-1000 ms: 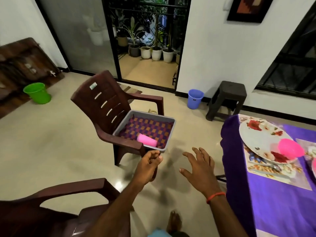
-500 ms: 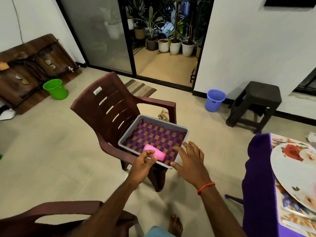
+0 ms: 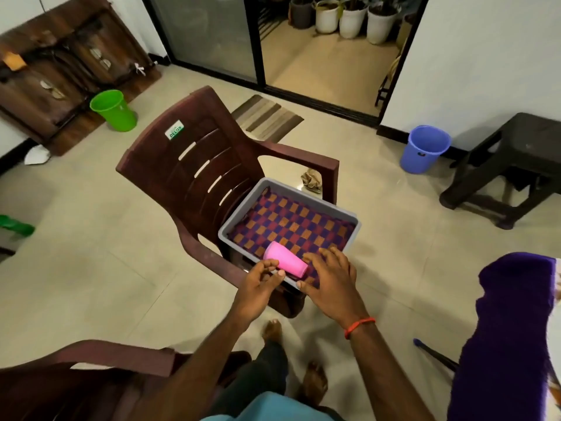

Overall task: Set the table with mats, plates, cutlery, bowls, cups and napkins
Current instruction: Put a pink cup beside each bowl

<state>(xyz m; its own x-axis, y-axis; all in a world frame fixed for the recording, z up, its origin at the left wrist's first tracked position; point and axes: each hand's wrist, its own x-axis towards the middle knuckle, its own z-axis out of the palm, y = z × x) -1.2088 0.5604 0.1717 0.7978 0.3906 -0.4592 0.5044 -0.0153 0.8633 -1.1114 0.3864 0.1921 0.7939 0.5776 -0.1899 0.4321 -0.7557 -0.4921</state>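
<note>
Left hand (image 3: 258,287) at near rim of tray (image 3: 303,196), fingers loosely curled, tips touching pink cup (image 3: 285,262), which lies on its side just beyond them. Right hand (image 3: 332,284) flat, fingers spread on checked cloth (image 3: 291,220), just right of cup. Tray on chair (image 3: 194,153) seat

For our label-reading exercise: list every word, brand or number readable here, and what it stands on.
"DELUX": green-and-white sticker on the back of the brown plastic armchair.
Smaller print above it: too small to read.
Dark mark on the blue plastic bin: too blurred to read.
</note>
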